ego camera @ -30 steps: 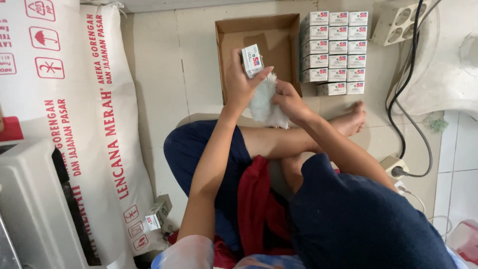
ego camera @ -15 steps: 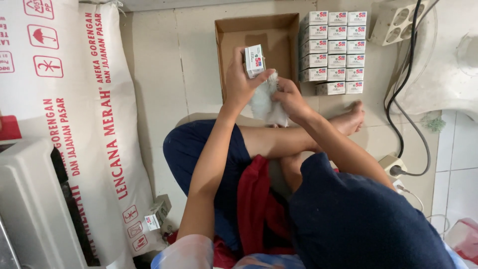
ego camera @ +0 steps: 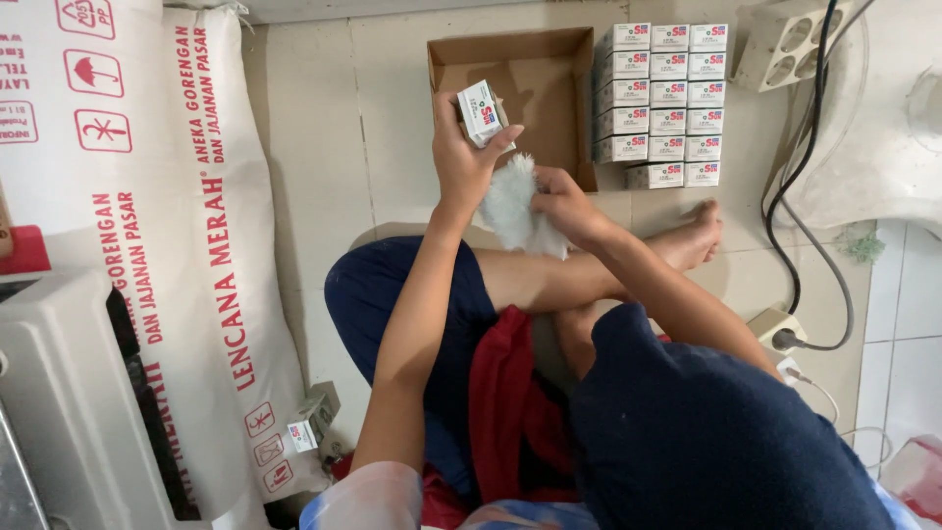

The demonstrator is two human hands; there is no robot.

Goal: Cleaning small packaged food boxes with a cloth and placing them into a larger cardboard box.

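Note:
I sit cross-legged on the tiled floor. My left hand [ego camera: 466, 157] grips a small white carton [ego camera: 481, 112] with red and blue print, held up over the near edge of an open brown cardboard box [ego camera: 549, 88]. My right hand [ego camera: 559, 201] is closed on a fluffy white cloth [ego camera: 510, 201], pressed just below the carton beside my left hand. Right of the cardboard box, several matching white cartons [ego camera: 667, 103] stand in neat rows on the floor.
A large white sack with red print [ego camera: 186, 245] lies at the left, with one small carton [ego camera: 309, 422] at its foot. A white machine [ego camera: 59, 412] fills the lower left. A power strip [ego camera: 785, 39], black cables [ego camera: 800, 196] and a plug [ego camera: 780, 329] lie at the right.
Both hands stay almost still. The carton has turned slightly in my left hand while the cloth stays pressed under it.

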